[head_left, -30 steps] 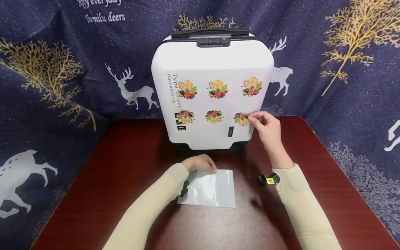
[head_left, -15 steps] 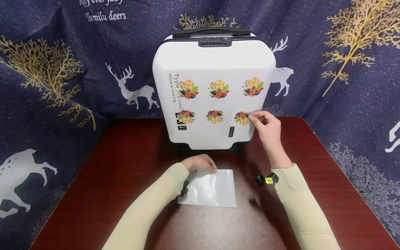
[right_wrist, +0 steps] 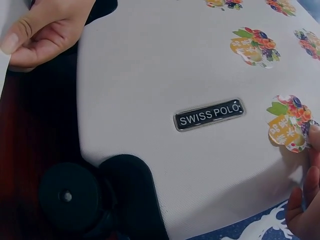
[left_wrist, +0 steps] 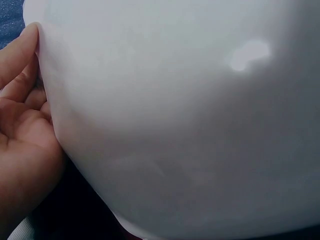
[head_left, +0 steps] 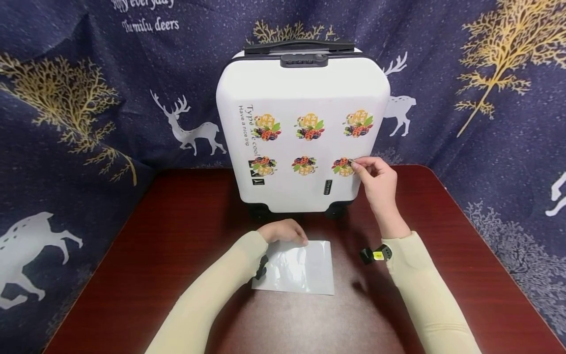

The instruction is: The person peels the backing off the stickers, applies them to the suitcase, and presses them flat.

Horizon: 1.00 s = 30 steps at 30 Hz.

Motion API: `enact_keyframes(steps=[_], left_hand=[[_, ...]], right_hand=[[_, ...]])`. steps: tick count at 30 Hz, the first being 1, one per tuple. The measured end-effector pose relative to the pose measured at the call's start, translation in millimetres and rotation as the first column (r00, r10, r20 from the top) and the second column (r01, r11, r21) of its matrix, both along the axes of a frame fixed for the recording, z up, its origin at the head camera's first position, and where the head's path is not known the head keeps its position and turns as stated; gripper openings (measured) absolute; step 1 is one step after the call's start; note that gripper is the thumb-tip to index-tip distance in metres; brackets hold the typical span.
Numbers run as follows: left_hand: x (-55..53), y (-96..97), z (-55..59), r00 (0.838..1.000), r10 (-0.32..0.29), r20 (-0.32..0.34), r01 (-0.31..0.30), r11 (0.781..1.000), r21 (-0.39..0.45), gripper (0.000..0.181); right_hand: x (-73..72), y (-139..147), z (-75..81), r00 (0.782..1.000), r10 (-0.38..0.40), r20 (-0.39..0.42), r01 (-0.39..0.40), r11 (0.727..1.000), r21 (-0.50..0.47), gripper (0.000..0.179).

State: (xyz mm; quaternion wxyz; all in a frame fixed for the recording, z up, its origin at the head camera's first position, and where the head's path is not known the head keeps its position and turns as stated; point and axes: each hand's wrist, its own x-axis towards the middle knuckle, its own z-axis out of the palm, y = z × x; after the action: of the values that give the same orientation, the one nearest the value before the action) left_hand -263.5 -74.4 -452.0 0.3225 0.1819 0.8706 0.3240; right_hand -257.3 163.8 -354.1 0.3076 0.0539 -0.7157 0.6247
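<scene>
A white suitcase (head_left: 302, 83) stands upright with several fruit stickers on its front. My right hand (head_left: 379, 182) pinches the right edge of the lower right fruit sticker (head_left: 341, 167), which lies against the suitcase front. In the right wrist view that sticker (right_wrist: 289, 122) shows berries and a yellow label, with my right fingertips (right_wrist: 315, 135) at its edge. My left hand (head_left: 285, 231) grips the top edge of a glossy white sheet (head_left: 294, 270) in front of the suitcase. In the left wrist view the sheet (left_wrist: 150, 100) fills most of the picture, its edge between thumb and fingers.
The suitcase stands on a dark red wooden table (head_left: 146, 255) on black wheels (right_wrist: 70, 195). Its black handle (head_left: 300, 46) and combination lock (head_left: 304, 60) are at the top. A SWISS POLO badge (right_wrist: 210, 114) sits near the held sticker. A blue patterned cloth (head_left: 177, 64) hangs behind.
My right wrist has shifted slightly left while its fingers stay at the same sticker. The left hand and the sheet look the same.
</scene>
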Motion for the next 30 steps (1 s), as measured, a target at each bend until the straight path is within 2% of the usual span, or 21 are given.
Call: enact_keyframes(steps=[11,30], left_hand=[[-0.8,-0.9,-3.7,1.000,-0.006,-0.011,0.006,1.000,-0.003,0.024],[-2.3,-0.5,-6.4,1.000,0.002,-0.010,-0.002,1.000,-0.002,0.024]], right_hand=[[-3.0,-4.8,-5.0,0.992,-0.070,-0.103,0.077,0.995,0.064,0.016],[-4.3,-9.6,-8.6,0.971,-0.154,-0.181,0.175,0.979,0.103,0.011]])
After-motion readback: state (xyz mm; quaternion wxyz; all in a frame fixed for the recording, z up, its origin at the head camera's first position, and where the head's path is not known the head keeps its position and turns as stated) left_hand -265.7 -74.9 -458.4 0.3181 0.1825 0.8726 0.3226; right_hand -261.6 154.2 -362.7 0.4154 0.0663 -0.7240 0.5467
